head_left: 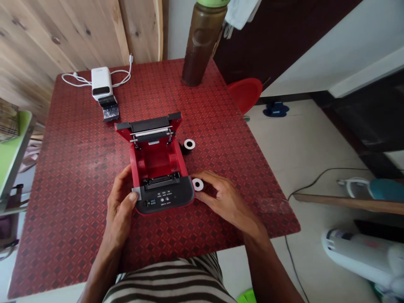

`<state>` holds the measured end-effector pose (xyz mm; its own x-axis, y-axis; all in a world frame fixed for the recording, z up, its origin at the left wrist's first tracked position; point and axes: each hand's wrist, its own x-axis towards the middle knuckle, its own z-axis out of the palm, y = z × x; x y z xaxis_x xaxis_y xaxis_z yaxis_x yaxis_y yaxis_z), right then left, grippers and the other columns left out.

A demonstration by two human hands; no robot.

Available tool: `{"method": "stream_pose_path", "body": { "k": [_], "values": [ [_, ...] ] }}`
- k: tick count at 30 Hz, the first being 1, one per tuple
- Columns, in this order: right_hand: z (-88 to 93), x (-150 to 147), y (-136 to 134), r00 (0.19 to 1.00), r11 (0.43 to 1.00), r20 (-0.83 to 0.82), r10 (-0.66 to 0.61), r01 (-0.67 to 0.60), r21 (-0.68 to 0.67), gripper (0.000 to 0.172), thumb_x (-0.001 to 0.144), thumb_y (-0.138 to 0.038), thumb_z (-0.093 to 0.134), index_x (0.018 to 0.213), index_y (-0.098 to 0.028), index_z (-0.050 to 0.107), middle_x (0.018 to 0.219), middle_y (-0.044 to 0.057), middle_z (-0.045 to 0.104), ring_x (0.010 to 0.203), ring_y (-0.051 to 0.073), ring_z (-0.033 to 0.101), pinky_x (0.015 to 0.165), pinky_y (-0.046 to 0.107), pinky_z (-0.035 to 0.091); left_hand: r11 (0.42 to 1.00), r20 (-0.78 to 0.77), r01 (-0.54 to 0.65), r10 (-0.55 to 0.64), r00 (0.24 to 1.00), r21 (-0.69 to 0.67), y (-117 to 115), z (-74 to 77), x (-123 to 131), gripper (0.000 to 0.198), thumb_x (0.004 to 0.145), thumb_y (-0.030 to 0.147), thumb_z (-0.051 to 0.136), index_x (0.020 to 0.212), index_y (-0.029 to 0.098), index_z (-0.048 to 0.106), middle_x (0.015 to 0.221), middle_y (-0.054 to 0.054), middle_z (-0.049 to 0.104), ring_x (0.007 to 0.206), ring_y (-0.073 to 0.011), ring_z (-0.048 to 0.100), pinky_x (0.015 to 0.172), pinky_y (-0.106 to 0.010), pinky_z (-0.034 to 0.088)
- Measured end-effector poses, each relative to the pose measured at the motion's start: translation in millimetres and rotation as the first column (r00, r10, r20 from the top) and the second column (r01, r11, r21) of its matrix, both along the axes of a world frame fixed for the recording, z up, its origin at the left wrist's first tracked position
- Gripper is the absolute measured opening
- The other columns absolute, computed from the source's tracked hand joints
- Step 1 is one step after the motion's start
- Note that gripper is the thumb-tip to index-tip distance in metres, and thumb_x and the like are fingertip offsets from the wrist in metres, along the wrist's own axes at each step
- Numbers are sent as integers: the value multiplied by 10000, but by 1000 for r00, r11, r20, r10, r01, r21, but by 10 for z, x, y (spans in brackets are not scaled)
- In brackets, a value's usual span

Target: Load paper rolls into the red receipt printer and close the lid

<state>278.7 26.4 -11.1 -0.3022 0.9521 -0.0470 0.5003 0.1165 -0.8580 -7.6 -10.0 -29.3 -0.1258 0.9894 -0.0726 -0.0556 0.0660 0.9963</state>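
A red and black label printer [167, 194] sits on the table before me, its lid [151, 126] raised and the red compartment [158, 162] inside bare. My left hand [121, 204] grips the printer's left side, thumb on a grey tab at the front corner. On the other side, my right hand [221, 195] has index finger and thumb curved against the printer's right edge. Between these fingers is a small roll [198, 184] with a white ring-shaped end; whether they touch it is unclear. Another such roll [189, 144], with a dark body, stands behind it.
A small white device [101, 82] with a white cable and a dark printed strip lies at the back left of the red patterned table [78, 176]. A tall brown bottle [202, 46] stands at the back right. A red stool [248, 92] is beyond the right edge.
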Motion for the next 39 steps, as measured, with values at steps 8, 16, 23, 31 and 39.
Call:
{"method": "stream_pose_path", "body": {
  "k": [8, 16, 23, 31, 39],
  "values": [
    [333, 165, -137, 952, 975, -236, -197, 165, -146, 242, 1007, -364, 774, 1243, -316, 758, 1099, 22, 805, 1008, 233, 807, 921, 396, 683, 1000, -5, -11, 11, 1000, -10, 6, 1, -3, 598, 1038, 513, 709, 1604, 324, 670, 1623, -69, 694, 1523, -367, 637, 1312, -546, 493],
    [631, -15, -64, 881, 985, -464, -95, 17, -171, 269, 941, -314, 848, 1188, -300, 745, 1056, 20, 714, 916, 193, 694, 787, 311, 604, 1000, 27, 6, -6, 1000, 4, 14, 29, 13, 573, 1053, 504, 727, 1598, 330, 685, 1610, -72, 711, 1500, -360, 657, 1265, -521, 532],
    [892, -3, 119, 887, 936, -348, 304, -346, -66, 253, 981, -284, 825, 1231, -292, 789, 1055, 19, 806, 915, 203, 730, 805, 332, 562, 1000, 32, 26, -26, 999, 2, 13, 55, 14, 559, 1060, 478, 732, 1599, 340, 676, 1600, -64, 722, 1413, -331, 720, 1171, -481, 596],
    [863, -569, 541, 888, 890, 370, 272, -378, 253, 219, 1001, -81, 757, 1173, -215, 782, 1135, 62, 848, 1056, 261, 767, 977, 415, 593, 998, 67, 63, -63, 996, 5, 20, 131, 31, 583, 1054, 502, 756, 1603, 331, 652, 1616, -77, 716, 1437, -333, 714, 1089, -467, 643],
    [808, -1021, 657, 658, 916, 729, 191, -386, 109, 191, 1051, -67, 674, 1126, -192, 798, 1158, 125, 861, 1116, 315, 798, 891, 400, 570, 995, 114, 81, -75, 991, -53, -4, 154, 28, 635, 1065, 518, 746, 1649, 321, 592, 1695, -100, 643, 1486, -364, 678, 1130, -527, 638]
  ]
}}
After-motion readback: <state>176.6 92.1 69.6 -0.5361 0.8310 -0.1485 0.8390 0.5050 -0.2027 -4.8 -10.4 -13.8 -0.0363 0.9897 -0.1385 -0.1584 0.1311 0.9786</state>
